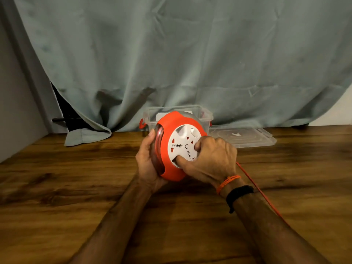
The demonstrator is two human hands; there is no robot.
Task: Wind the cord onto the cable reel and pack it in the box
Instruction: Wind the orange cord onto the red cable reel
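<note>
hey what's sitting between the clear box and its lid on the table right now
Nothing, by the head view. The lid lies flat on the wooden table right of the clear box, apparently close against it. The cable reel hides part of the box's front.

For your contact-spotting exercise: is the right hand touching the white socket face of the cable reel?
Touching. The head view shows the right hand with its fingers pressed into the white socket face of the cable reel.

Cable reel (171,138): rear face hidden by left hand (147,164); lower-right rim covered by right hand (211,161). Orange cord (266,201): passes behind right wrist toward 5 o'clock, its far end lost behind the forearm. Clear box (204,116): front wall and interior largely blocked by reel. Dark object at 9 o'clock under curtain (171,54): unidentifiable.
</note>
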